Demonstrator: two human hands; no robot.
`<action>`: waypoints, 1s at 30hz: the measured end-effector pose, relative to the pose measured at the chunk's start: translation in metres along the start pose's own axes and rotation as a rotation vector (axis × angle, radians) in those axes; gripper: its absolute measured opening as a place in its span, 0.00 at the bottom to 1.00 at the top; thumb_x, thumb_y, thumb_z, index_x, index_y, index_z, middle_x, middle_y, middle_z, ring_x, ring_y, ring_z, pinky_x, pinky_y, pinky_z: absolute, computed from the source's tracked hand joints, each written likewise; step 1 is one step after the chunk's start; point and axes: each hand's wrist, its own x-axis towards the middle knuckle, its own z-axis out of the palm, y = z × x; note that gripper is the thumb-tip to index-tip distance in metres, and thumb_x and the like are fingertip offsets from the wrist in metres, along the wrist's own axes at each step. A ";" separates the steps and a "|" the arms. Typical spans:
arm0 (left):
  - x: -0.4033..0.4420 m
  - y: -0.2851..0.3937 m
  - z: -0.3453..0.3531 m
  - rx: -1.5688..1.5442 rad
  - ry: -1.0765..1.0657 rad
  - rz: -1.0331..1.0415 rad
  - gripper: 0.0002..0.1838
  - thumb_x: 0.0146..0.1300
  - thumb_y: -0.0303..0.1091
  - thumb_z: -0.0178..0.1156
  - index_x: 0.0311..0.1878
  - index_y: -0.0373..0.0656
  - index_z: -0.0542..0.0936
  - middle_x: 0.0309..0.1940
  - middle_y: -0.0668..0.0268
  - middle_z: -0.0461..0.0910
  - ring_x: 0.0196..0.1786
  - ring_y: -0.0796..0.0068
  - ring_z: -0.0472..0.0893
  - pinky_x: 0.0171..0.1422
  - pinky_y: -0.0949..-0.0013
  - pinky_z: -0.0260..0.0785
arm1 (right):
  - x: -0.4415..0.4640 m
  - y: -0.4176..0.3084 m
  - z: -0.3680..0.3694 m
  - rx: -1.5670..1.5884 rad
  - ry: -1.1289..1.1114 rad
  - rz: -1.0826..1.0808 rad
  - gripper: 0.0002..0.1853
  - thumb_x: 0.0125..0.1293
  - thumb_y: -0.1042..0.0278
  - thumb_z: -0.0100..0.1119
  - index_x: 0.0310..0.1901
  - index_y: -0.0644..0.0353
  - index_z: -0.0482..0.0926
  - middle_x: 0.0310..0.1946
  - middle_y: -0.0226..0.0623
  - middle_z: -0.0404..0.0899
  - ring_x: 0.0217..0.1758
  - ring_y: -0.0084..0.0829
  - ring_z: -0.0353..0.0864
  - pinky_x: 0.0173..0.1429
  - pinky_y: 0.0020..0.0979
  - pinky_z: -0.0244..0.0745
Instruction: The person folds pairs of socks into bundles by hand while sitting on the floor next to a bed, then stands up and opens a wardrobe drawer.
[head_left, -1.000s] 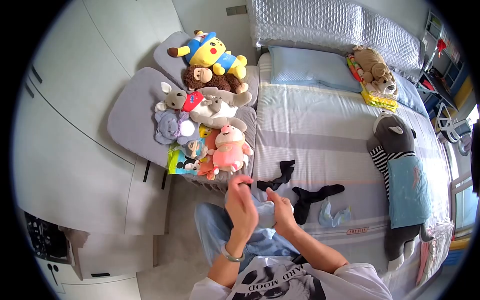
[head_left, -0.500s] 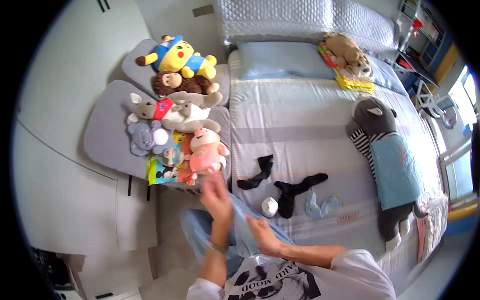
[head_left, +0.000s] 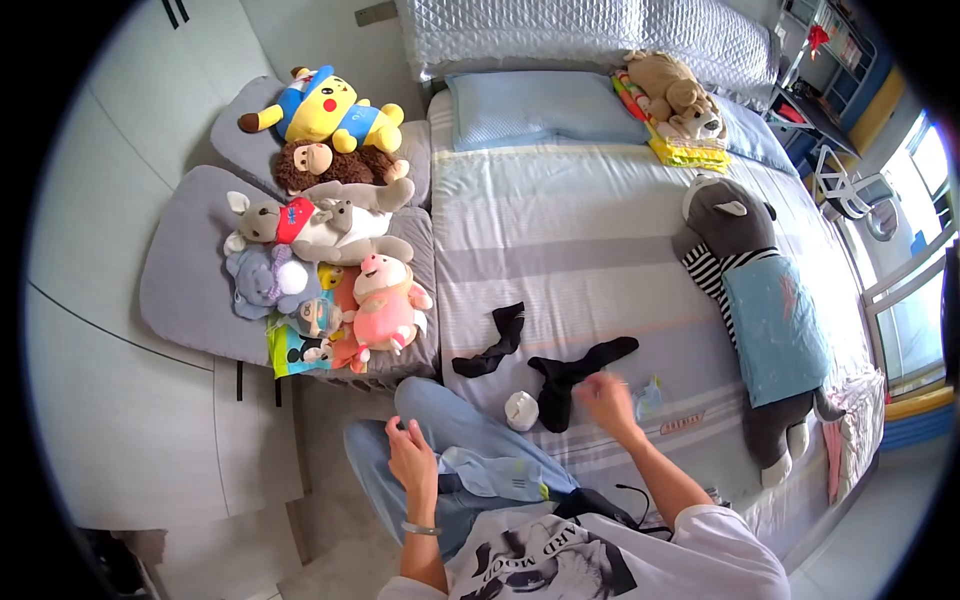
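Above my left thigh is my left hand (head_left: 411, 457), its fingers slightly curled and apart, with nothing visible between them. Beside it, a light blue sock (head_left: 500, 474) lies across my lap. My right hand (head_left: 606, 404) reaches over the bed, blurred, so its grip is unclear. It is at the lower edge of a black sock (head_left: 585, 362) and just left of a small light blue sock (head_left: 649, 398), which it may partly cover. A second black sock (head_left: 492, 345) lies farther left. A white rolled bundle (head_left: 521, 411) rests near the bed's front edge.
Several plush toys, including a pink pig (head_left: 386, 307) and a kangaroo (head_left: 335, 222), lie on grey cushions (head_left: 190, 265) at the left. A large grey plush (head_left: 765, 330) lies on the bed's right side. Blue pillow (head_left: 545, 110) at the head. A dark cable (head_left: 640, 507) is beside my hip.
My right hand has moved from my lap out over the bed. The white bundle, first seen on the bed half a second ago, stays there. A light blue sock now shows on my lap.
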 end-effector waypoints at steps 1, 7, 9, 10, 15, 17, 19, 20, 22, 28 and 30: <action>-0.001 0.006 -0.012 0.119 -0.118 -0.112 0.22 0.70 0.46 0.47 0.60 0.43 0.63 0.39 0.58 0.81 0.39 0.51 0.81 0.40 0.48 0.70 | 0.006 0.022 0.002 -0.186 0.202 -0.076 0.17 0.54 0.58 0.66 0.38 0.64 0.80 0.36 0.43 0.80 0.38 0.44 0.80 0.45 0.40 0.74; 0.004 0.033 -0.042 -0.106 -0.051 0.104 0.18 0.71 0.43 0.48 0.55 0.41 0.70 0.39 0.58 0.82 0.38 0.56 0.83 0.40 0.56 0.73 | 0.022 0.052 -0.006 0.251 0.002 0.108 0.14 0.59 0.64 0.63 0.38 0.68 0.81 0.29 0.35 0.81 0.31 0.29 0.78 0.38 0.30 0.71; 0.002 0.064 -0.053 -0.380 -0.125 0.115 0.17 0.71 0.41 0.48 0.55 0.40 0.71 0.37 0.58 0.83 0.38 0.61 0.83 0.40 0.59 0.73 | 0.015 -0.004 -0.025 0.817 -0.105 0.119 0.12 0.65 0.69 0.58 0.44 0.70 0.80 0.31 0.26 0.79 0.34 0.15 0.73 0.39 0.19 0.67; 0.000 0.082 -0.058 -0.656 -0.203 0.137 0.15 0.72 0.39 0.47 0.54 0.39 0.72 0.35 0.58 0.83 0.37 0.66 0.83 0.40 0.63 0.73 | 0.010 -0.031 -0.033 0.819 -0.114 0.114 0.12 0.65 0.69 0.58 0.44 0.70 0.80 0.31 0.26 0.79 0.34 0.15 0.73 0.39 0.19 0.67; -0.006 0.166 -0.075 -1.057 -0.074 0.272 0.15 0.73 0.35 0.44 0.55 0.35 0.69 0.32 0.62 0.76 0.33 0.74 0.75 0.43 0.73 0.69 | -0.021 -0.140 -0.048 1.082 -0.263 -0.074 0.09 0.65 0.77 0.56 0.44 0.71 0.79 0.35 0.30 0.80 0.39 0.17 0.76 0.45 0.19 0.71; -0.004 0.177 -0.080 -1.022 0.011 0.299 0.13 0.72 0.33 0.44 0.53 0.35 0.70 0.24 0.66 0.72 0.27 0.78 0.73 0.34 0.74 0.66 | -0.032 -0.160 -0.042 0.962 -0.248 -0.224 0.07 0.64 0.78 0.57 0.43 0.69 0.78 0.34 0.31 0.80 0.39 0.17 0.77 0.44 0.20 0.72; -0.001 0.178 -0.089 -0.983 0.023 0.286 0.12 0.72 0.32 0.44 0.51 0.35 0.70 0.22 0.67 0.72 0.24 0.80 0.72 0.30 0.75 0.65 | -0.039 -0.174 -0.039 0.838 -0.219 -0.365 0.07 0.63 0.77 0.58 0.42 0.68 0.78 0.30 0.31 0.79 0.37 0.18 0.76 0.43 0.22 0.72; 0.001 0.176 -0.090 -0.970 0.103 0.268 0.10 0.72 0.31 0.45 0.49 0.35 0.71 0.20 0.68 0.71 0.21 0.81 0.71 0.26 0.75 0.62 | -0.042 -0.175 -0.036 0.843 -0.226 -0.372 0.07 0.63 0.77 0.58 0.42 0.68 0.78 0.30 0.31 0.79 0.37 0.18 0.76 0.43 0.22 0.72; 0.010 0.168 -0.092 -0.953 0.190 0.255 0.09 0.71 0.29 0.46 0.47 0.35 0.71 0.18 0.69 0.70 0.18 0.82 0.69 0.23 0.76 0.60 | -0.049 -0.181 -0.034 1.048 -0.318 -0.291 0.05 0.64 0.76 0.58 0.40 0.69 0.76 0.30 0.28 0.76 0.36 0.17 0.72 0.43 0.22 0.70; 0.025 0.154 -0.082 -0.669 0.632 0.349 0.09 0.71 0.31 0.45 0.43 0.35 0.72 0.20 0.66 0.74 0.23 0.75 0.74 0.29 0.71 0.67 | -0.052 -0.200 -0.011 1.462 -0.474 0.185 0.11 0.72 0.60 0.50 0.39 0.58 0.75 0.23 0.21 0.64 0.26 0.13 0.60 0.28 0.22 0.57; -0.008 0.156 -0.086 -0.649 0.344 0.823 0.09 0.66 0.30 0.49 0.43 0.33 0.72 0.29 0.56 0.78 0.31 0.64 0.79 0.37 0.66 0.72 | -0.040 -0.199 0.007 1.620 -0.467 0.333 0.11 0.72 0.59 0.50 0.38 0.58 0.75 0.21 0.19 0.61 0.23 0.12 0.58 0.25 0.22 0.56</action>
